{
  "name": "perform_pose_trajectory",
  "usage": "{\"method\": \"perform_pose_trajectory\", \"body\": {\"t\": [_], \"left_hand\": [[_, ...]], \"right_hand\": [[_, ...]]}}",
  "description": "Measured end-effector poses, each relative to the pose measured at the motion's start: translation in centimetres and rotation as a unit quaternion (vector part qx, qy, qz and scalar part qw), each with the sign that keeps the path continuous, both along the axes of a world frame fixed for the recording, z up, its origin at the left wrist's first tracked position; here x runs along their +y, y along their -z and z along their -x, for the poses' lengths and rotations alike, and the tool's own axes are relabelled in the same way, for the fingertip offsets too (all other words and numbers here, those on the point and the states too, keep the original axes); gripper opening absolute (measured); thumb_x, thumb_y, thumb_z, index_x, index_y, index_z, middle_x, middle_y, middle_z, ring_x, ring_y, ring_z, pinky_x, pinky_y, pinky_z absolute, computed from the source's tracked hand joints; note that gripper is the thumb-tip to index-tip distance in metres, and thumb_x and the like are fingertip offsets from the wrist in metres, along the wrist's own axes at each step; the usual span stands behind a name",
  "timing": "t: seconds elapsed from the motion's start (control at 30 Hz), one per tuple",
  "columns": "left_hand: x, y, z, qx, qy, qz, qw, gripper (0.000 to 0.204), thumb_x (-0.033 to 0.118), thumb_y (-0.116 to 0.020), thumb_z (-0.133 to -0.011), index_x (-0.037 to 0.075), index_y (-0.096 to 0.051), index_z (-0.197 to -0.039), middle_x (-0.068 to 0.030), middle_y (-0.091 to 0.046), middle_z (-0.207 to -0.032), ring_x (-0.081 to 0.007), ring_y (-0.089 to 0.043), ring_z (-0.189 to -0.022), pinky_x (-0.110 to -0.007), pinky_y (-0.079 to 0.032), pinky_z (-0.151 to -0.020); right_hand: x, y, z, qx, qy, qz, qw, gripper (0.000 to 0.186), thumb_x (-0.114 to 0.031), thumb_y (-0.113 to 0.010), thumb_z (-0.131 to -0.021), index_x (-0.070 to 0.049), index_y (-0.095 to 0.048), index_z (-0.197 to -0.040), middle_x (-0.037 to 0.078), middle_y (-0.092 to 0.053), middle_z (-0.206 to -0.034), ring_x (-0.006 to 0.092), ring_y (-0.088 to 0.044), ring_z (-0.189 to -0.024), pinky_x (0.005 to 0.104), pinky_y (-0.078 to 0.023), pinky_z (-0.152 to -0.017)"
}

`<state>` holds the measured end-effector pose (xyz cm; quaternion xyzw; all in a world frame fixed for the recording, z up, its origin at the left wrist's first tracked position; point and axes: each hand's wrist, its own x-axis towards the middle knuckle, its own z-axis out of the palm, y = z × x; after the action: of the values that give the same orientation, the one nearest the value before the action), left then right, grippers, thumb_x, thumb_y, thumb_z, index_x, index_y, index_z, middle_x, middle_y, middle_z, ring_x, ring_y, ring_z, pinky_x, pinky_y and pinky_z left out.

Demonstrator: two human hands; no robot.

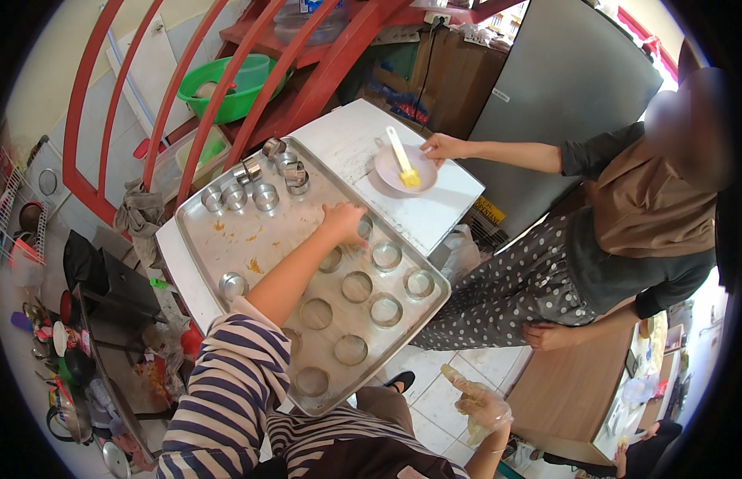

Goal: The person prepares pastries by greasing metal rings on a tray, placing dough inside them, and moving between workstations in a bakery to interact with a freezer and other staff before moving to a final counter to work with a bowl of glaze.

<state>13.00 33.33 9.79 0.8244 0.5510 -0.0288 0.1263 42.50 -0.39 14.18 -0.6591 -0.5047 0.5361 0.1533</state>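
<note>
My left hand [345, 223] grips a metal ring [360, 231] at the middle right of a large baking tray [227, 223]. Separate metal rings [356, 286] stand on the tray's front and right, and others [296, 181] sit grouped, some piled up, at its back. Yellowish smears mark the tray's surface. My right hand [481, 407], in a clear plastic glove with yellowish residue, hangs below and right of the tray, index finger extended and nothing visible in it.
A co-worker's hand [443, 146] holds a plate [387, 166] with a yellow brush over the white table [439, 219]. That person stands at right beside a refrigerator [558, 72]. Red railings [91, 104], a green basin [193, 88], cluttered utensils [75, 347] and a wooden counter [570, 383] surround the table.
</note>
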Motion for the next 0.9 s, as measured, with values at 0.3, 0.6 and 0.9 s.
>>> {"method": "perform_pose_trajectory", "body": {"t": [0.3, 0.6, 0.9], "left_hand": [[-7.1, -5.0, 6.7, -0.37, -0.081, -0.266, 0.887, 0.056, 0.032, -0.067, -0.063, 0.006, -0.046, -0.108, -0.0122, -0.047, -0.103, -0.0261, -0.047, -0.095, -0.038, -0.039, -0.078], [-27.1, 5.5, 22.1, -0.424, -0.466, -0.184, 0.755, 0.029, 0.026, -0.058, -0.077, -0.001, -0.051, -0.085, -0.0069, -0.051, -0.075, -0.0117, -0.049, -0.066, -0.023, -0.04, -0.056], [-27.5, 6.4, 18.0, -0.528, -0.457, 0.018, 0.715, 0.033, 0.032, -0.056, -0.078, 0.002, -0.047, -0.068, -0.0021, -0.044, -0.054, -0.0087, -0.042, -0.044, -0.021, -0.033, -0.04]], "right_hand": [[-1.9, 1.5, -0.8, 0.005, 0.028, -0.029, 0.999, 0.041, 0.001, -0.055, -0.068, -0.001, -0.051, -0.109, 0.006, -0.05, -0.08, 0.0126, -0.051, -0.068, 0.0234, -0.042, -0.061], [-2.2, 4.0, 1.0, 0.12, 0.005, -0.044, 0.992, 0.046, -0.001, -0.054, -0.066, -0.001, -0.049, -0.111, 0.009, -0.051, -0.075, 0.0152, -0.049, -0.063, 0.0255, -0.039, -0.059], [-3.8, 1.3, 1.3, 0.08, 0.014, -0.018, 0.997, 0.041, 0.003, -0.052, -0.069, -0.001, -0.05, -0.11, 0.004, -0.048, -0.077, 0.0105, -0.048, -0.065, 0.0228, -0.041, -0.059]]}}
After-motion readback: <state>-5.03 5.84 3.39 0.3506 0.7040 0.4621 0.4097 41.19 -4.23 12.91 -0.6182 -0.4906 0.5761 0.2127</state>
